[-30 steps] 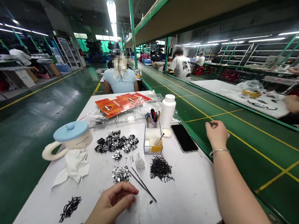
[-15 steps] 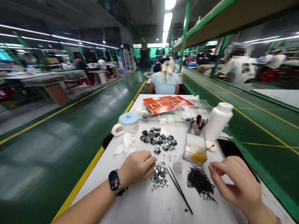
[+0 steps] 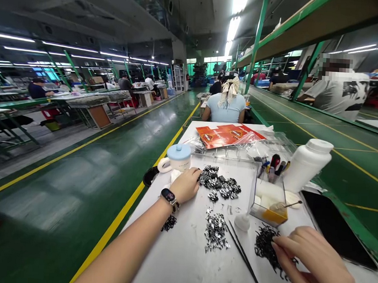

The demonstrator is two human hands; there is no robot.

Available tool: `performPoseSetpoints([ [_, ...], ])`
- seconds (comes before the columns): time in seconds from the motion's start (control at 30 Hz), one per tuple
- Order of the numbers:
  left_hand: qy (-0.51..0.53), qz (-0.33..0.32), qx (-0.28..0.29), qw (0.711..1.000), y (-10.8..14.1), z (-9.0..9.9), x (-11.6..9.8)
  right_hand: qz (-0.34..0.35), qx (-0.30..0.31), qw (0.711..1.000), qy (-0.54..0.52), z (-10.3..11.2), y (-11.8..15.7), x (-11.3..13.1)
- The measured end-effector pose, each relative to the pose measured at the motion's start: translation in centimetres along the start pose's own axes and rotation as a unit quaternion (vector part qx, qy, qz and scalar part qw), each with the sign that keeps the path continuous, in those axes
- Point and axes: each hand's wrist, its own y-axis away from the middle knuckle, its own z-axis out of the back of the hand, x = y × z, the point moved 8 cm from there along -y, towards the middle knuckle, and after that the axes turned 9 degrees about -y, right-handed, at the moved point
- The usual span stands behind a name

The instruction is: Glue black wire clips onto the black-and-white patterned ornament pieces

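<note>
Right hand (image 3: 314, 264) curls over a heap of black wire pieces (image 3: 264, 244), touching it; whether it grasps any, I cannot tell; left hand (image 3: 186, 185), fingers loosely bent, clasping nothing that shows, rests on the white counter (image 3: 165, 259) just beside black-and-silver metal pieces (image 3: 220, 184); loose silver scraps (image 3: 215, 233) lie below those; long black tweezers (image 3: 244, 258) lie between the scraps and the heap.

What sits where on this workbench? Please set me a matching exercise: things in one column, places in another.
Things:
1 blue-lidded mug
2 white plastic bottle
3 black smartphone
4 right hand

Places:
A touching black wiry pieces
B lying flat at the table edge
C just beyond the left hand
D upright beside the clear plastic box

Pairs: 1C, 2D, 3B, 4A
</note>
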Motion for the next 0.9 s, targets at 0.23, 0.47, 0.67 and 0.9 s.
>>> performPoseSetpoints([
  [0.23, -0.03, -0.01, 0.09, 0.995, -4.8, -3.0, 0.7, -0.011, 0.014, 1.0, -0.005, 0.0, 0.2, -0.3],
  [0.47, -0.084, 0.032, 0.141, 0.986, -6.0, -4.3, 1.4, -0.022, 0.027, 0.999, 0.012, 0.2, 0.0, -0.4],
  [0.67, -0.12, 0.053, 0.118, 0.984, -6.4, -3.5, 1.3, -0.007, 0.035, 0.999, 0.025, 0.3, 0.0, -0.3],
  [0.9, -0.131, 0.02, 0.059, 0.99, -5.8, -0.8, -1.1, -0.012, 0.032, 0.999, 0.008, 0.8, 0.1, -0.4],
])
